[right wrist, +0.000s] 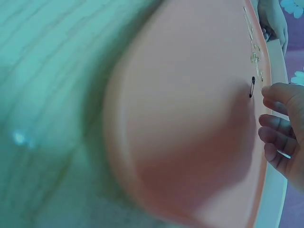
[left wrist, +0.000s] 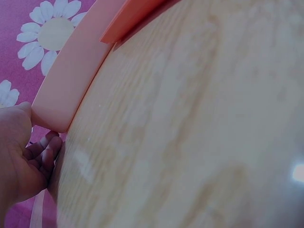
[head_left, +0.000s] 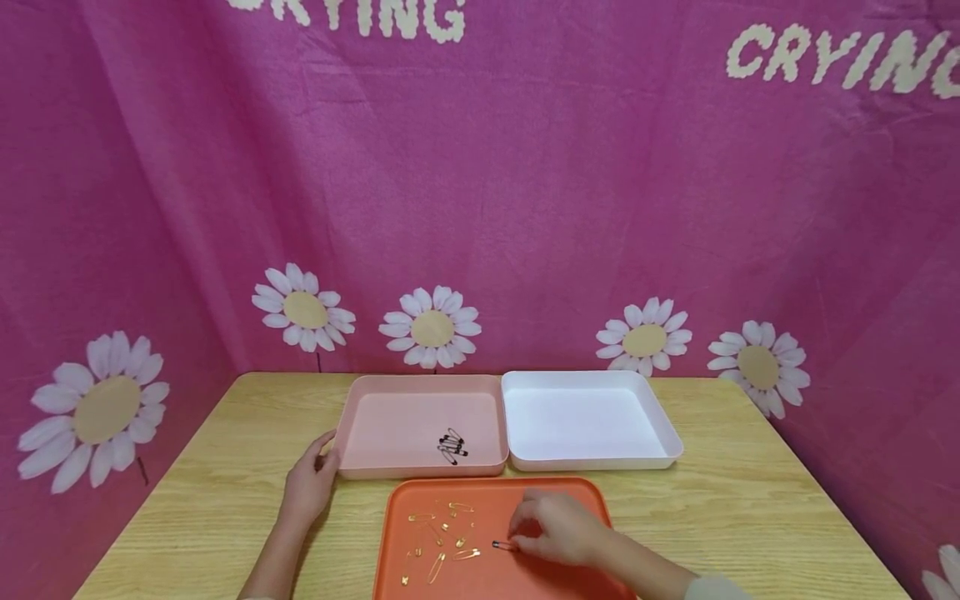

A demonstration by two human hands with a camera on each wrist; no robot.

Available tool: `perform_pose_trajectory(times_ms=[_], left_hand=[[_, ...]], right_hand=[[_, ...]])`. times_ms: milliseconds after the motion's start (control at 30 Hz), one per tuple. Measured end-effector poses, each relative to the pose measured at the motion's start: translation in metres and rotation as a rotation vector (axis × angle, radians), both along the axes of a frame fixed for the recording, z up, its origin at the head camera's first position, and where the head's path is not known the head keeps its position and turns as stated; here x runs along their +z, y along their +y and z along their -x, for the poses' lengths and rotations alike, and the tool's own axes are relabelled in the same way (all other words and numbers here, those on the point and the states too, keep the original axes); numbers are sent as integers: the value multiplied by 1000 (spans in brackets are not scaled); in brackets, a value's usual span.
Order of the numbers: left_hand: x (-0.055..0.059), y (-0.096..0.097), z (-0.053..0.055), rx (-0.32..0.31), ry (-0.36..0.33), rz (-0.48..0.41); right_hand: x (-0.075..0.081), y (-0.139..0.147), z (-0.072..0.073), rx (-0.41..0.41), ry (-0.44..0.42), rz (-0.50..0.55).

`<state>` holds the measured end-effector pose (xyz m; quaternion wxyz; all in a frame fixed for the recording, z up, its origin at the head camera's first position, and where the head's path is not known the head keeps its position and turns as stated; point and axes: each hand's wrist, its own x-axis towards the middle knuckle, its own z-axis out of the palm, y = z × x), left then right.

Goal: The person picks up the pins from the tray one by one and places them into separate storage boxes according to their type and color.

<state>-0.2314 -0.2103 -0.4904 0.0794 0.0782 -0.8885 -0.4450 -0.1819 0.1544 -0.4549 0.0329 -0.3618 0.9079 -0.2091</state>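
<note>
Over the orange tray [head_left: 555,575], my right hand [head_left: 561,529] hovers with loosely bent fingers. Just beside its fingertips lies a black safety pin [head_left: 502,546]; in the right wrist view a gap shows between the fingers and that pin [right wrist: 252,87]. Several gold safety pins [head_left: 437,568] are scattered over the tray's left half. My left hand [head_left: 309,483] rests against the left side of the pink tray [head_left: 405,417], its fingers loosely bent at the corner, as the left wrist view also shows. Inside the pink tray sits a small pile of black safety pins [head_left: 452,446].
A white tray [head_left: 577,417] stands right of the pink one, the two side by side behind the orange tray. All three are on a wooden table [head_left: 750,517]. Behind it hangs a magenta cloth [head_left: 525,208] with daisies and lettering.
</note>
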Motion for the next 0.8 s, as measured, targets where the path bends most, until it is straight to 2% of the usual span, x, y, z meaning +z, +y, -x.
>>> perform_pose_trajectory(times_ms=[200,400,700,800], left_hand=[[0,0,-1,5,-4,3],[-1,0,0,7,-4,4],[1,0,1,3,6,12],[2,0,0,2,10,16]], right_hand=[[-6,2,-6,-4,-13,-26],[-6,-1,-8,-6,-9,-58],[-8,-4,-7,6,87,-116],[-7,-5,-6,-15,27,-102]])
